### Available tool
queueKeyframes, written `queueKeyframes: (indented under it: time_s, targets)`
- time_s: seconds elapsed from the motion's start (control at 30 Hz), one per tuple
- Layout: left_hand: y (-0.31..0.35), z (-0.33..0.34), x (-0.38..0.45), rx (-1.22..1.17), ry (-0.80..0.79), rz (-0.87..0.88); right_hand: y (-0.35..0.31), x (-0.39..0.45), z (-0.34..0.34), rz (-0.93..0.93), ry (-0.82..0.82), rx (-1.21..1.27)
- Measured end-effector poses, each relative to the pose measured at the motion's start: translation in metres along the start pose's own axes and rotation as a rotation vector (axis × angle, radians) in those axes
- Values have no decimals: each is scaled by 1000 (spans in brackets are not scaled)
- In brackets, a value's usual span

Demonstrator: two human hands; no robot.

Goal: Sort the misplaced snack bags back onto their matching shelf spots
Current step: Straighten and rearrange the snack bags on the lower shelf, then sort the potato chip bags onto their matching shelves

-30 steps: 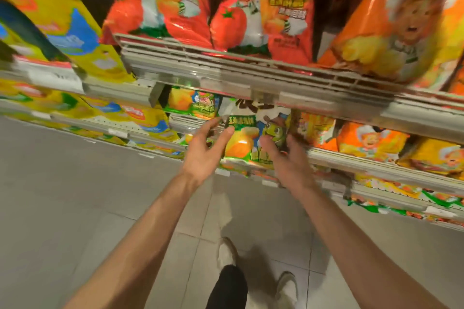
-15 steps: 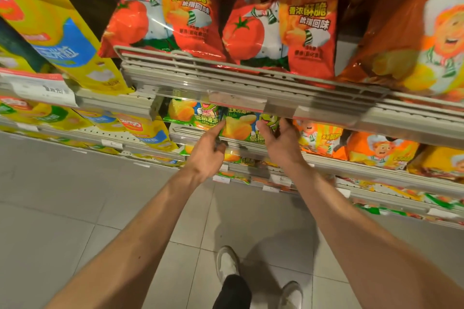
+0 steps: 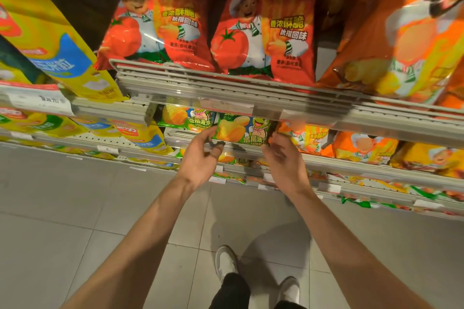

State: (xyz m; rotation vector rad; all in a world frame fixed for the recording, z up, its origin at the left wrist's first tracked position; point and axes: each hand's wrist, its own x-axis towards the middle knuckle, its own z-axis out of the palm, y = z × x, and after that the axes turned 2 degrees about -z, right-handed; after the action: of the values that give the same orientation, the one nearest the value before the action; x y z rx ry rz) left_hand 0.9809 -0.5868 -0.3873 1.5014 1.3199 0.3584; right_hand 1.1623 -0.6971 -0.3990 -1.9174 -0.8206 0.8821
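A green snack bag (image 3: 238,129) with a frog cartoon stands on the second shelf (image 3: 376,162), half hidden under the rail of the shelf above. Another bag of the same kind (image 3: 187,118) is just to its left. My left hand (image 3: 199,160) pinches the bag's lower left corner between thumb and curled fingers. At the lower right corner, the fingertips of my right hand (image 3: 283,160) rest on the bag's edge. Both hands' fingertips are blurred.
Red tomato chip bags (image 3: 263,32) and an orange bag (image 3: 401,45) fill the top shelf. Orange and yellow bags (image 3: 364,147) sit right of the green one. Yellow bags (image 3: 57,50) line the left unit. Lower shelves hold more bags; grey floor tiles (image 3: 75,208) lie below.
Both hands lifted the green bag from the shelf's front edge and pushed it back beside its matching bag. They have since slid down to its lower corners.
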Motion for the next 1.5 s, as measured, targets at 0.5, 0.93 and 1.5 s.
queueKeyframes:
  time_s: [0.5,0.93,1.5]
  targets:
    - [98,17,-156,-285,4,58,-47,-129,-131,135,103,320]
    - [208,109,-232,-231,19,264,-41,-194,-282,-15,286,233]
    - [303,256,-296,-254,-47,274,8,-221,-477,-77,355,290]
